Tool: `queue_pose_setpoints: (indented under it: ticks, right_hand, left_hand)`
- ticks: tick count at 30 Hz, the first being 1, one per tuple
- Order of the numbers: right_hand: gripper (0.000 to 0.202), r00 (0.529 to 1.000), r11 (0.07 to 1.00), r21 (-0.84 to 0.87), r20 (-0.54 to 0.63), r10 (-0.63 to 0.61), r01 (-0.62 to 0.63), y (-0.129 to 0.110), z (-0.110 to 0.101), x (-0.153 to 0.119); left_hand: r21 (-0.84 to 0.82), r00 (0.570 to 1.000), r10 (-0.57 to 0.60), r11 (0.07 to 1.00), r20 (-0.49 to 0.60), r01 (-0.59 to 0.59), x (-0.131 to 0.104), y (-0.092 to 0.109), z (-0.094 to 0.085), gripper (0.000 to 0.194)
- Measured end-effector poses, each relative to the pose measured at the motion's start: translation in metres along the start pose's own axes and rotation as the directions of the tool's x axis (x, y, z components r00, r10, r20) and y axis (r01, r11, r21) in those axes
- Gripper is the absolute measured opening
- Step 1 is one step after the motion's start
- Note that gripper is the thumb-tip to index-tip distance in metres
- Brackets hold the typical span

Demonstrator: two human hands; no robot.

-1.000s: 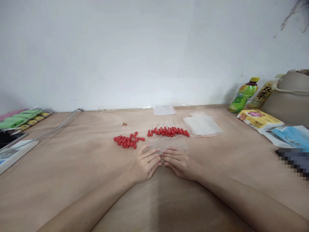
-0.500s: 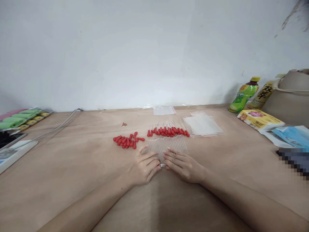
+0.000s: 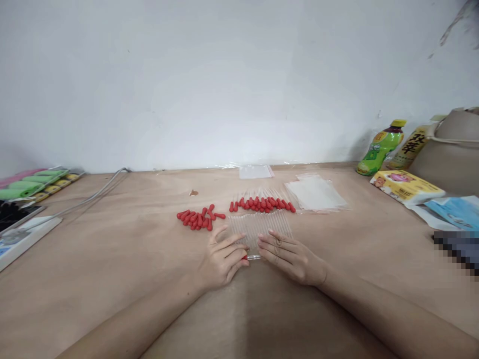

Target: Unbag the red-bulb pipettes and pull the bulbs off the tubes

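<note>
Thumb and fingers of my left hand (image 3: 227,257) pinch a small red rubber bulb (image 3: 245,258), mostly covered by them. A clear thin tube (image 3: 254,257) runs from the bulb toward my right hand (image 3: 294,257), whose fingers lie stretched over the tube's right end. Between and beyond both hands lies a row of clear tubes (image 3: 262,224). Behind that row, red-bulbed droppers (image 3: 262,203) lie side by side, their clear tubes pointing to the wall. A loose pile of red bulbs (image 3: 194,218) sits to the left, beyond my left hand.
Clear plastic bags (image 3: 316,192) lie at the back right, another bag (image 3: 256,172) near the wall. Farther right are a green bottle (image 3: 380,149), a yellow tissue pack (image 3: 407,187) and a dark pixelated object. A cable (image 3: 101,189) and white power strip are left.
My right hand has shifted slightly right, away from my left hand, showing more of the tube and red bulb. The whole view has moved slightly.
</note>
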State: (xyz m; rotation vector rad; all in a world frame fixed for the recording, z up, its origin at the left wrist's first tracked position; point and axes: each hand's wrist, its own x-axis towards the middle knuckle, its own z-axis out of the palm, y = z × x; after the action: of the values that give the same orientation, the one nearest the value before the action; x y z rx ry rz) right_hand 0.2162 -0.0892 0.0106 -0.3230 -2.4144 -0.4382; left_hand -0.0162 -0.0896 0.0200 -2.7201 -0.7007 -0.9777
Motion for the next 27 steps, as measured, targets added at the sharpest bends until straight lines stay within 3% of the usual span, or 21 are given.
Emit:
queue_pose_setpoints:
  ticks: [3, 5, 8, 11, 14, 19, 22, 24, 27]
  right_hand:
    - [0.036, 0.996, 0.997, 0.014, -0.05, 0.079, -0.079, 0.007, 0.001, -0.008]
    - [0.032, 0.961, 0.974, -0.002, -0.162, 0.222, -0.226, 0.013, 0.004, -0.013]
    - [0.018, 0.818, 0.83, -0.105, -0.272, 0.506, -0.548, 0.023, 0.006, -0.018]
    - [0.018, 0.672, 0.614, -0.277, -0.241, 0.7, -0.739, 0.03, 0.006, -0.021]
    - [0.021, 0.562, 0.487, -0.345, -0.159, 0.812, -0.802, 0.035, 0.004, -0.024]
    - [0.027, 0.403, 0.346, -0.418, -0.054, 0.913, -0.84, 0.036, 0.001, -0.024]
    - [0.027, 0.363, 0.319, -0.463, -0.006, 0.932, -0.827, 0.035, -0.001, -0.022]
    - [0.026, 0.352, 0.317, -0.465, 0.012, 0.936, -0.827, 0.034, -0.001, -0.021]
    - [0.028, 0.343, 0.318, -0.442, 0.024, 0.939, -0.839, 0.032, -0.001, -0.019]
  left_hand:
    - [0.024, 0.999, -0.036, 0.999, -0.032, 0.037, -0.004, -0.006, -0.003, 0.015]
    - [0.051, 0.992, -0.098, 0.993, -0.079, 0.102, -0.008, -0.014, -0.005, 0.014]
    - [0.064, 0.966, -0.2, 0.975, -0.166, 0.213, -0.008, -0.03, -0.007, 0.014]
    - [0.051, 0.923, -0.331, 0.937, -0.195, 0.347, -0.003, -0.047, -0.013, 0.022]
    - [0.1, 0.869, -0.483, 0.864, -0.111, 0.493, 0.002, -0.065, -0.024, 0.023]
    - [0.212, 0.755, -0.651, 0.751, 0.077, 0.625, 0.007, -0.088, -0.041, 0.028]
    - [0.293, 0.676, -0.728, 0.675, 0.113, 0.677, 0.01, -0.09, -0.042, 0.024]
    - [0.365, 0.673, -0.731, 0.661, 0.115, 0.655, 0.013, -0.088, -0.039, 0.019]
    - [0.437, 0.701, -0.703, 0.671, 0.119, 0.599, 0.014, -0.085, -0.032, 0.02]
